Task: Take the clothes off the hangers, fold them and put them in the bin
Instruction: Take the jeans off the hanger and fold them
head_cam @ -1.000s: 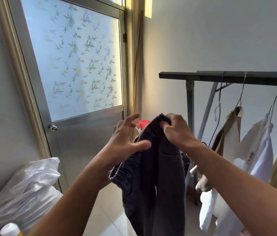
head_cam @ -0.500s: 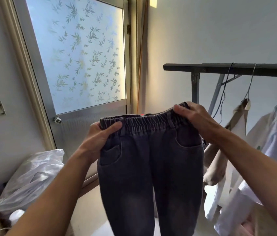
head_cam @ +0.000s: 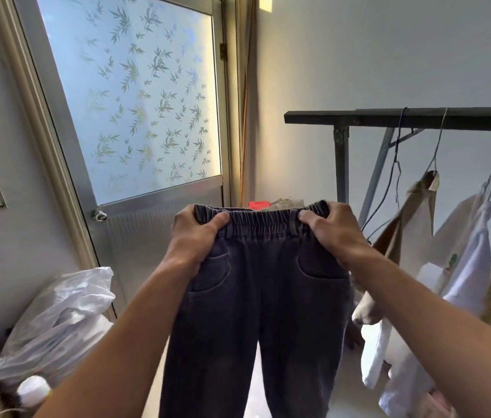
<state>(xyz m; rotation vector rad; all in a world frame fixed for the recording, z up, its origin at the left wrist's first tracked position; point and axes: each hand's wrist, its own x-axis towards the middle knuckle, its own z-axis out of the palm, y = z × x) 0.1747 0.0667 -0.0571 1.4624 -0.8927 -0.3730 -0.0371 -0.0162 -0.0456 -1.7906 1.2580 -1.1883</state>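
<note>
Your left hand (head_cam: 196, 236) is gripping the left top corner of the dark pants (head_cam: 256, 312), mid frame. They are hanging flat between your hands, long legs pointing down to the bottom edge. Your right hand (head_cam: 334, 233) is gripping the right top corner, level with the left, so neither hand is nearer.

Frosted leaf-patterned door (head_cam: 135, 101) glows; pale wall (head_cam: 389, 49) beside it
</note>
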